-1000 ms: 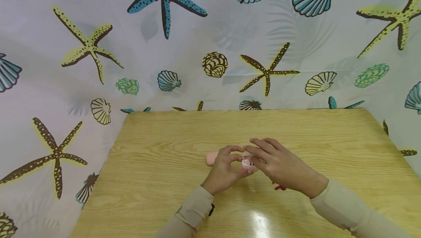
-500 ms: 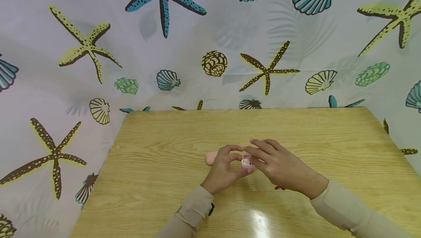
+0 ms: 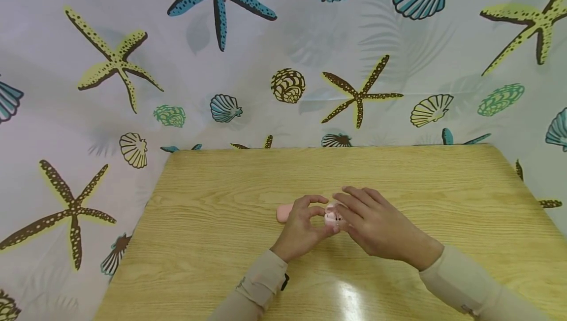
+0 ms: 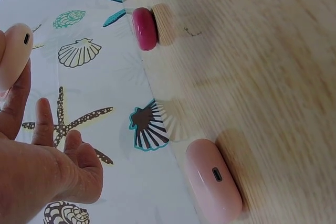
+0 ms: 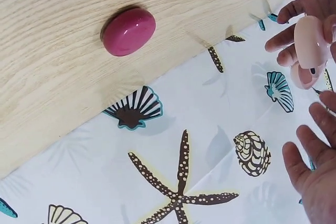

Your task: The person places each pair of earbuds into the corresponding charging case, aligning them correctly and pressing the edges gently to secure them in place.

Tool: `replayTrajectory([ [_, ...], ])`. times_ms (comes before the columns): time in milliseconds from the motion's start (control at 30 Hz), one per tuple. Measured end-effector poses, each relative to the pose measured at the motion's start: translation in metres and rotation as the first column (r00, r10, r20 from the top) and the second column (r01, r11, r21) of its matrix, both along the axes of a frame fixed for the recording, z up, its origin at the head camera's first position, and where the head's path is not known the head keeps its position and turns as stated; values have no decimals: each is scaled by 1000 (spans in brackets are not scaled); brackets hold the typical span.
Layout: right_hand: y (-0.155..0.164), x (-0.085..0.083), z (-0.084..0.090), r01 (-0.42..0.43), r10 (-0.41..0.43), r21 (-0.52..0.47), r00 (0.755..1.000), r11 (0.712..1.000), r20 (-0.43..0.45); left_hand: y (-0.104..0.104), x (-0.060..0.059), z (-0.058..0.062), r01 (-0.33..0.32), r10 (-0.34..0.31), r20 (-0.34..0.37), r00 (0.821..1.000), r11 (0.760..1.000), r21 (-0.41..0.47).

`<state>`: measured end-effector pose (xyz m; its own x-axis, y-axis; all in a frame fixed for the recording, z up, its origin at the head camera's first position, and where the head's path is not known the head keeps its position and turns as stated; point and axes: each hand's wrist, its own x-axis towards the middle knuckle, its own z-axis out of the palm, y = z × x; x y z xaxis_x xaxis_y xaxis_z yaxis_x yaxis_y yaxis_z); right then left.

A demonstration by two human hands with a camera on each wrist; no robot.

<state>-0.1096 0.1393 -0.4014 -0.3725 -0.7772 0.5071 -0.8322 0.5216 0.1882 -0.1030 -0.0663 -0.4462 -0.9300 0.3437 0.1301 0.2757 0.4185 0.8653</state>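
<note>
My left hand [image 3: 303, 230] holds a small pale pink earbud case [image 3: 331, 218] between thumb and fingers, above the table. Its lid stands open, and dark spots show inside. In the left wrist view the rounded back of this case [image 4: 16, 59] carries a small charging port. My right hand [image 3: 383, 227] is at the right side of the case, index finger close over it and thumb hidden; I cannot tell whether it pinches anything. From the right wrist, the other fingers of the right hand [image 5: 317, 166] are spread apart below the case [image 5: 310, 43].
A second pink earbud case [image 3: 283, 212] lies on the wooden table [image 3: 212, 242], just left of my left hand. A magenta oval case [image 5: 129, 31] also rests there, hidden in the head view. A shell-and-starfish cloth [image 3: 248, 65] hangs behind the table.
My right hand has shifted slightly right, its fingers repositioned at the open case. The red object below it is now covered. The left hand keeps its hold almost unmoved.
</note>
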Motion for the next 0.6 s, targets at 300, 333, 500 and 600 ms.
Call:
replayTrajectory([
  [300,5,2,-18,184,-152,-75,936,980,316,3,-1,2,-2,3,-17,1000,1000,19],
  [333,4,2,-21,182,-149,-79,938,980,312,3,-1,2,-3,3,-13,1000,1000,18],
  [500,-1,1,-28,146,-103,-143,957,979,272,4,-1,1,-5,5,-19,1000,1000,10],
  [600,-3,1,-30,135,-92,-166,965,977,246,4,-1,0,-5,5,-32,999,1000,10],
])
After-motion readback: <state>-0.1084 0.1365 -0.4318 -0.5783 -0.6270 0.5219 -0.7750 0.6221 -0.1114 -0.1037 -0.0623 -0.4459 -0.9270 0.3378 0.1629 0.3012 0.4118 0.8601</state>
